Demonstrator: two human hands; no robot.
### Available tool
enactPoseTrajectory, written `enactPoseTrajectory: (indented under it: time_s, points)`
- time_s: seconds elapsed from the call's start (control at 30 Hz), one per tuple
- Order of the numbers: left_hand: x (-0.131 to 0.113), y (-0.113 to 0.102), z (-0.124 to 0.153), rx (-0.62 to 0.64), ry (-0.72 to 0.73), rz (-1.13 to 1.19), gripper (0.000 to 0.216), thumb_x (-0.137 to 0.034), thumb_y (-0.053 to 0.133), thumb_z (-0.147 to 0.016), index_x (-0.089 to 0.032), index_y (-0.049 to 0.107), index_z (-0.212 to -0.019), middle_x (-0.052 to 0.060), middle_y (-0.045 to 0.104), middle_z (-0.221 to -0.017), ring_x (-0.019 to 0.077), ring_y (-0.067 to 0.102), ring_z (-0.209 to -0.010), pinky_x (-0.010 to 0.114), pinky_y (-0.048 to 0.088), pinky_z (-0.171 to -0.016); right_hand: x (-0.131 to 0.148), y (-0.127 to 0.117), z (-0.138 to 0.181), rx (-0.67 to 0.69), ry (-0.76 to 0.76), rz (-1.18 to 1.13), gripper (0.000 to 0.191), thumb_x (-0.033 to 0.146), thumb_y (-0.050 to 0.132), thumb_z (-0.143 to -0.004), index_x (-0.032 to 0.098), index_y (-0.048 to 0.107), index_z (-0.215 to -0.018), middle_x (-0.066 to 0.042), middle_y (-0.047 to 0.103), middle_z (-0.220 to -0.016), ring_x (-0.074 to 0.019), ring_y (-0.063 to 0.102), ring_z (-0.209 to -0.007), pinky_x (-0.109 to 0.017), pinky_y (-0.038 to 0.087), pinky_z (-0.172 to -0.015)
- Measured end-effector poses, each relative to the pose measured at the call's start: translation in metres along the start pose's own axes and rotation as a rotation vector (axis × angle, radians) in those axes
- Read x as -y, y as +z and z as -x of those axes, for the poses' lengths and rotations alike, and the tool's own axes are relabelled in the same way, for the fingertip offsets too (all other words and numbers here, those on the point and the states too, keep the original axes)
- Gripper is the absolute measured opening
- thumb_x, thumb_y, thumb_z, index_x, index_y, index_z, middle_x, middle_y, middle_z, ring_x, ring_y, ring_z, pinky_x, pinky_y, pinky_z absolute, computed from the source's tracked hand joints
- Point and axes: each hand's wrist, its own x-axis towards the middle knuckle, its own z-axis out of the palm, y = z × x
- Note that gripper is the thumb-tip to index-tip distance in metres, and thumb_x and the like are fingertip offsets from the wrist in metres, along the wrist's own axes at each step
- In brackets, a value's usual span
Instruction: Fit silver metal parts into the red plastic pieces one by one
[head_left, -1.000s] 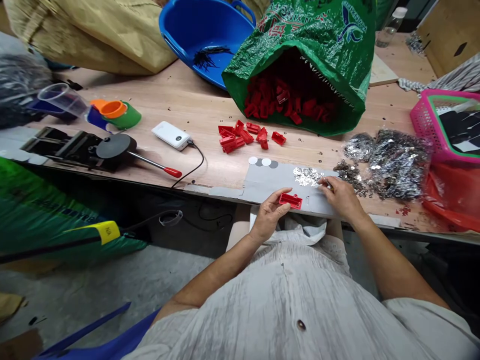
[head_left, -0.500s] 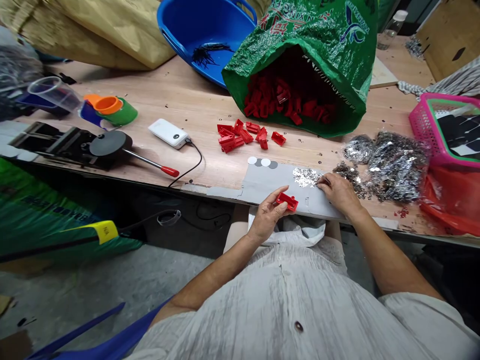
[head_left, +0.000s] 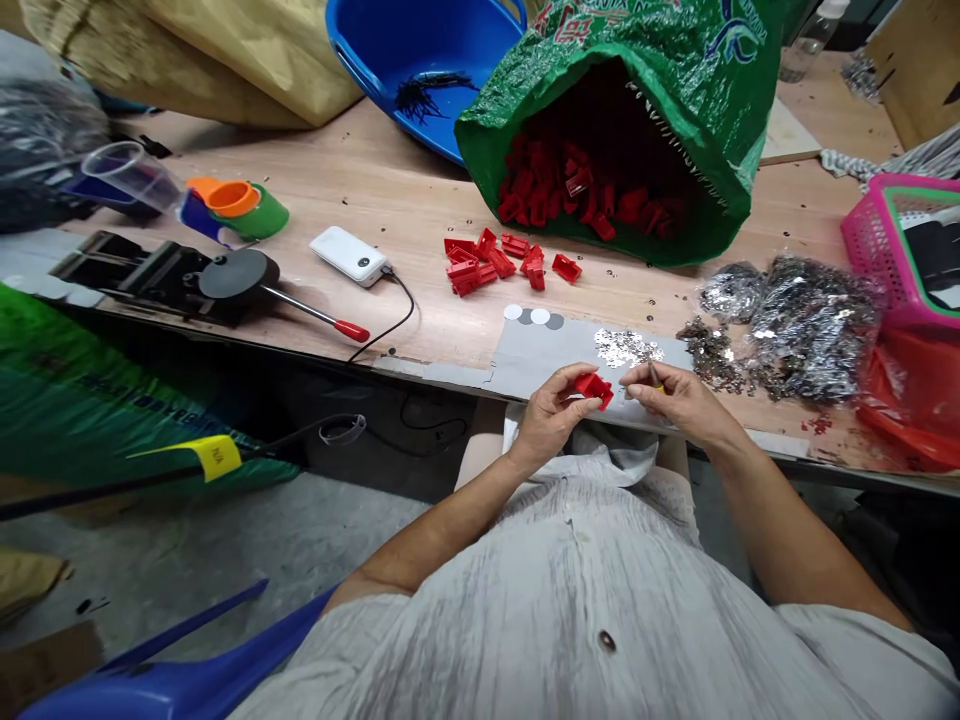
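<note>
My left hand (head_left: 551, 415) is closed around one end of a small red plastic housing (head_left: 595, 389), held tilted just above the front edge of a grey board. To its right, my right hand (head_left: 679, 400) pinches a slim tool with a dark tip and a yellow part (head_left: 657, 380); its kind is not clear. Its fingertips are close to the housing, and any tiny piece between them is too small to make out. Behind the hands, small flat silver metal pieces (head_left: 622, 347) lie spread on the grey board (head_left: 517, 362).
Several loose red housings (head_left: 472, 275) lie before a green sack (head_left: 679, 235) full of them. Right are a metal-parts bag (head_left: 814, 325) and pink basket (head_left: 862, 250). Left stand a lever press (head_left: 240, 275) and white power bank (head_left: 349, 257). A blue basin (head_left: 360, 70) sits behind.
My right hand has moved left and down from the silver pieces to beside the housing, the yellow part of the tool now showing. My left hand has tilted the housing. The view has shifted slightly.
</note>
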Motion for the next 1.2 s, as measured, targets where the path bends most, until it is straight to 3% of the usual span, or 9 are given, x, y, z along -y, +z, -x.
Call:
enactPoseTrajectory:
  time_s: [0.17,0.33,0.47,0.63,0.73,0.83,0.97,1.2]
  points:
    - [-0.001,0.002,0.002,0.026,0.020,-0.053,0.039,-0.027,0.077,-0.077,-0.024,0.070,-0.115,0.004,0.069,-0.117,0.0188,0.064,-0.112,0.029,0.047,-0.101,0.000,0.016,0.007,-0.020,-0.027,-0.022,0.029,0.046,0.071,-0.080,0.020,0.068,-0.092,0.000,0.064,-0.082,-0.0112,0.048,-0.063,-0.026,0.038,-0.058]
    - [-0.001,0.006,0.000,0.008,-0.045,0.100,0.042,-0.028,0.081,-0.073,-0.023,0.070,-0.114,0.003,0.071,-0.108,0.0160,0.066,-0.099,0.027,0.052,-0.091,-0.001,0.020,0.012,-0.116,-0.150,0.181,0.018,0.038,0.066,-0.087,0.022,0.070,-0.093,-0.003,0.068,-0.087,-0.0158,0.056,-0.072,-0.031,0.042,-0.067]
    - [-0.003,0.009,-0.002,-0.004,-0.112,0.224,0.045,-0.030,0.082,-0.071,-0.021,0.069,-0.113,0.003,0.071,-0.100,0.0154,0.065,-0.091,0.027,0.055,-0.080,0.005,0.025,0.018,-0.159,-0.336,0.433,0.014,0.027,0.057,-0.091,0.023,0.069,-0.098,-0.004,0.069,-0.089,-0.0172,0.059,-0.070,-0.033,0.046,-0.065]
    - [-0.004,0.009,-0.003,0.000,-0.173,0.275,0.052,-0.033,0.083,-0.071,-0.020,0.068,-0.119,0.004,0.071,-0.098,0.0144,0.065,-0.084,0.025,0.054,-0.072,0.004,0.026,0.018,-0.154,-0.693,0.675,0.020,0.013,0.049,-0.094,0.024,0.064,-0.103,-0.006,0.071,-0.095,-0.0208,0.067,-0.089,-0.037,0.054,-0.079]
    - [-0.005,0.008,-0.005,-0.002,-0.212,0.258,0.056,-0.035,0.083,-0.071,-0.020,0.067,-0.122,0.004,0.071,-0.096,0.0123,0.064,-0.077,0.023,0.050,-0.065,0.003,0.024,0.017,-0.119,-0.849,0.805,0.027,0.006,0.048,-0.093,0.021,0.059,-0.113,-0.007,0.072,-0.100,-0.0201,0.065,-0.090,-0.036,0.054,-0.082]
    - [-0.006,0.007,-0.007,-0.007,-0.226,0.228,0.056,-0.035,0.082,-0.071,-0.019,0.067,-0.122,0.003,0.071,-0.093,0.0103,0.062,-0.071,0.021,0.046,-0.060,0.007,0.022,0.017,-0.070,-0.865,0.935,0.032,0.003,0.047,-0.092,0.019,0.055,-0.119,-0.006,0.071,-0.097,-0.0191,0.062,-0.081,-0.033,0.052,-0.074]
    - [-0.010,0.008,-0.011,-0.006,-0.220,0.197,0.055,-0.035,0.083,-0.069,-0.016,0.068,-0.119,0.004,0.071,-0.090,0.0093,0.059,-0.068,0.020,0.043,-0.056,0.016,0.018,0.019,-0.035,-0.919,1.048,0.026,0.003,0.044,-0.093,0.018,0.054,-0.112,-0.004,0.066,-0.083,-0.0182,0.054,-0.069,-0.030,0.047,-0.062]
    - [-0.016,0.008,-0.010,0.042,-0.192,0.137,0.047,-0.032,0.081,-0.071,-0.017,0.071,-0.114,0.002,0.069,-0.086,0.0083,0.055,-0.066,0.020,0.041,-0.056,0.019,0.016,0.018,0.131,-0.912,1.145,0.019,0.008,0.043,-0.098,0.018,0.056,-0.107,-0.005,0.067,-0.087,-0.0181,0.053,-0.071,-0.032,0.046,-0.065]
